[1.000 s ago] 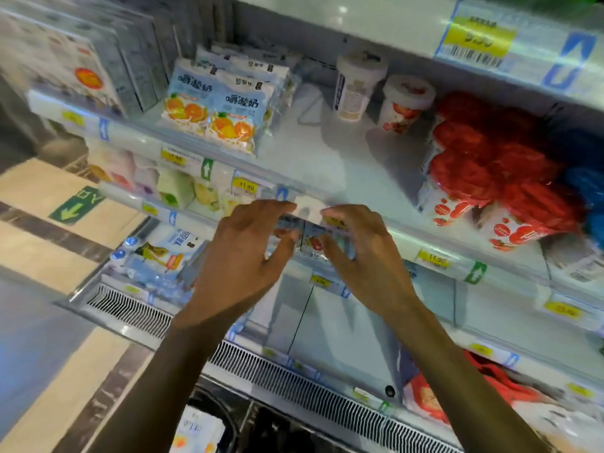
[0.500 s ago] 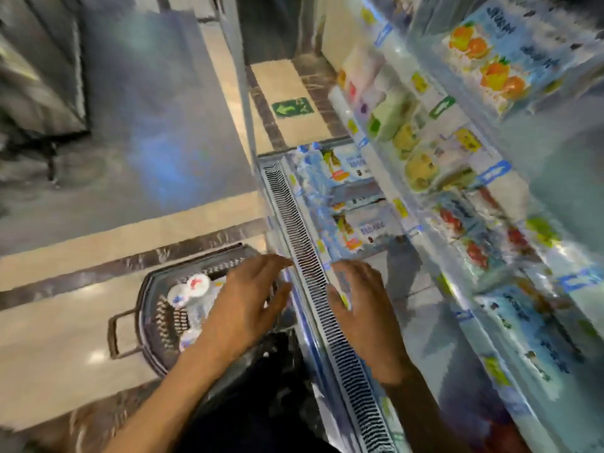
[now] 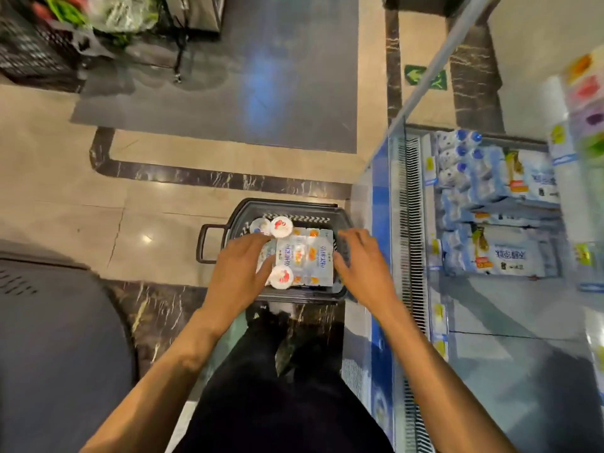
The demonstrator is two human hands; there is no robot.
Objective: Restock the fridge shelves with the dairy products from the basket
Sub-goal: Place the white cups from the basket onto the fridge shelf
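Black basket [image 3: 287, 203] beside fridge edge [image 3: 380, 223], yogurt pack [image 3: 307, 256] between left hand [image 3: 240, 268], right hand [image 3: 362, 266]

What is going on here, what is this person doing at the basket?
A person leans over a basket on the floor beside the fridge. The left hand and right hand reach to either side of a dairy multipack lying on top, with round cups next to it. It is not lifted yet.

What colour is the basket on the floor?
The basket is dark grey, nearly black; the head view, the only one, shows it.
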